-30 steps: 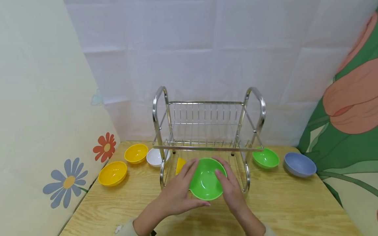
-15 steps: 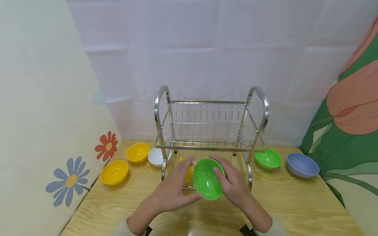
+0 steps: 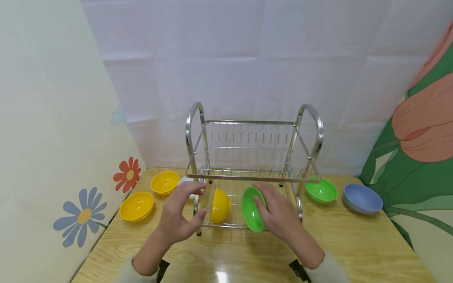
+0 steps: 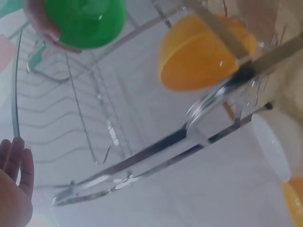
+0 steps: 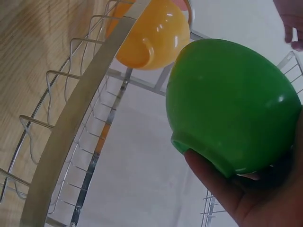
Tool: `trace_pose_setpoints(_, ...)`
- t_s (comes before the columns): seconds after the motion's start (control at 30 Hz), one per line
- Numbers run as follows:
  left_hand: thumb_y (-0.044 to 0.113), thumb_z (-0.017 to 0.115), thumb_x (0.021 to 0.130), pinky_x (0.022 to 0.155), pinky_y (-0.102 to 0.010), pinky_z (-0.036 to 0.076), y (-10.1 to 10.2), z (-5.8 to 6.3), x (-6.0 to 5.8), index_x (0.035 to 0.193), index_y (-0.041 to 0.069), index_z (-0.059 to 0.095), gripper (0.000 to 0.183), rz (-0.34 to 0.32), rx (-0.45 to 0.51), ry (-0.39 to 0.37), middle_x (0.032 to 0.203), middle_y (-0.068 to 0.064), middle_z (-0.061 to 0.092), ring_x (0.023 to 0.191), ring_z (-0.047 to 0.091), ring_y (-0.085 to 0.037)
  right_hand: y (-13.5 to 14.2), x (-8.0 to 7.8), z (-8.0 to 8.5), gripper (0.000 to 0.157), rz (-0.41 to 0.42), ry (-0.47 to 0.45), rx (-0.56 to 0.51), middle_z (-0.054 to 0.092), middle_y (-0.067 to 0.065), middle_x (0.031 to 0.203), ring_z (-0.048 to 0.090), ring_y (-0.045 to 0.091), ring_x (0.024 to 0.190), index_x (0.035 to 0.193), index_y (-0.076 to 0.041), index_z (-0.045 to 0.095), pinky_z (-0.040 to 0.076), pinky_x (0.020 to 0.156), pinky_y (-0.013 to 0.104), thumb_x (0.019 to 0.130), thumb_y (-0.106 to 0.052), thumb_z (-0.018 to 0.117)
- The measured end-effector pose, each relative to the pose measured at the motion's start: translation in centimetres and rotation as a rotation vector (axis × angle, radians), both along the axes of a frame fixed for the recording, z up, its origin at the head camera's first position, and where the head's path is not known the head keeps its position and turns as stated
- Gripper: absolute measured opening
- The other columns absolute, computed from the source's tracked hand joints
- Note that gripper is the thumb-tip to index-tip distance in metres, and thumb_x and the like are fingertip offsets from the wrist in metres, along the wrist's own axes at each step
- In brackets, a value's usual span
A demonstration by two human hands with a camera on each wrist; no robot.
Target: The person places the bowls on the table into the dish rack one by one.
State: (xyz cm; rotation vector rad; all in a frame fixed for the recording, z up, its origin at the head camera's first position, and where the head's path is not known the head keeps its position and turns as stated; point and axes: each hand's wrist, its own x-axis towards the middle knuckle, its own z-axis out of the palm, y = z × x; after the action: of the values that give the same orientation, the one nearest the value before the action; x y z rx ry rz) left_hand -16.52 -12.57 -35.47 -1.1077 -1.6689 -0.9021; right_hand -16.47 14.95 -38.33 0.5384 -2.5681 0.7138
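Observation:
My right hand (image 3: 281, 214) grips a green bowl (image 3: 252, 209) by its right side, thumb over the rim, in front of the metal dish rack (image 3: 253, 178). The bowl is tilted with its opening turned to the left. In the right wrist view the green bowl (image 5: 227, 109) shows its outside and foot, with fingers by the foot. My left hand (image 3: 182, 214) is apart from it, at the rack's left front, thumb and fingers spread with nothing between them. A yellow bowl (image 3: 221, 206) stands on its side in the lower tier, its opening facing left.
Two yellow bowls (image 3: 137, 206) and a white bowl (image 3: 186, 182), partly hidden by the left hand, sit left of the rack. Another green bowl (image 3: 321, 190) and a blue bowl (image 3: 362, 198) are at the right. A white cloth (image 3: 230, 59) hangs behind the rack.
My left hand has let go of the green bowl and moved left. My right hand has kept hold and turned the bowl onto its side. The yellow bowl in the rack has come into fuller view.

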Motion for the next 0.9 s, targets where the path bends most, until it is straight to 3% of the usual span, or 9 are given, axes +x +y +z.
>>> trace_pose_setpoints(0.13, 0.039, 0.056, 0.098, 0.084, -0.02, 0.054, -1.0, 2.2, -0.4, 0.106, -0.014, 0.064, 0.054, 0.019, 0.089, 0.07, 0.098, -0.022, 0.068, 0.08, 0.061, -0.024, -0.5, -0.5, 0.0, 0.04, -0.013, -0.013, 0.047, 0.061, 0.007, 0.138, 0.062, 0.03, 0.121, 0.14, -0.015, 0.055, 0.057, 0.091, 0.052, 0.103, -0.029, 0.051)
trace_pose_setpoints(0.23, 0.043, 0.055, 0.098, 0.088, -0.016, 0.05, -1.8, 4.2, -0.8, 0.106, -0.014, 0.064, 0.058, 0.053, 0.13, 0.059, 0.095, -0.022, 0.068, 0.08, 0.06, -0.024, -1.0, -0.8, 0.3, 0.041, -0.033, -0.033, 0.075, 0.06, 0.007, 0.14, 0.062, 0.03, 0.122, 0.141, -0.016, 0.054, 0.056, 0.092, 0.052, 0.104, -0.033, 0.048)
trace_pose_setpoints(0.47, 0.045, 0.053, 0.096, 0.091, -0.017, 0.046, -2.3, 8.2, -2.7, 0.112, -0.008, 0.065, 0.056, 0.132, 0.13, 0.014, 0.101, -0.02, 0.067, 0.086, 0.06, -0.028, -2.0, -1.8, 0.1, 0.039, -0.059, -0.086, 0.061, 0.065, 0.009, 0.13, 0.065, 0.025, 0.099, 0.136, -0.014, 0.058, 0.058, 0.07, 0.04, 0.103, -0.032, 0.048)
trace_pose_setpoints(0.63, 0.038, 0.053, 0.096, 0.093, -0.032, 0.047, -2.1, 9.9, -5.3, 0.117, -0.003, 0.065, 0.048, 0.269, 0.013, -0.006, 0.112, -0.019, 0.065, 0.1, 0.057, -0.033, -2.7, -2.4, -0.3, 0.04, -0.104, -0.116, 0.071, 0.063, 0.009, 0.135, 0.066, 0.026, 0.101, 0.136, -0.013, 0.058, 0.058, 0.067, 0.038, 0.103, -0.034, 0.048)
trace_pose_setpoints(0.73, 0.032, 0.054, 0.095, 0.095, -0.044, 0.045, -2.5, 10.5, -7.1, 0.121, -0.002, 0.063, 0.044, 0.38, -0.088, -0.024, 0.119, -0.02, 0.062, 0.109, 0.054, -0.036, -3.2, -2.6, -0.6, 0.043, -0.138, -0.165, 0.082, 0.06, 0.007, 0.141, 0.065, 0.03, 0.113, 0.139, -0.015, 0.057, 0.059, 0.079, 0.048, 0.104, -0.037, 0.046)
trace_pose_setpoints(0.9, 0.027, 0.059, 0.093, 0.103, -0.05, 0.043, -3.2, 11.2, -9.5, 0.126, 0.0, 0.06, 0.043, 0.465, -0.147, -0.171, 0.129, -0.02, 0.058, 0.121, 0.049, -0.037, -4.2, -2.7, -1.0, 0.047, -0.137, -0.256, 0.075, 0.057, 0.007, 0.144, 0.064, 0.031, 0.113, 0.142, -0.017, 0.053, 0.058, 0.084, 0.05, 0.104, -0.042, 0.042)
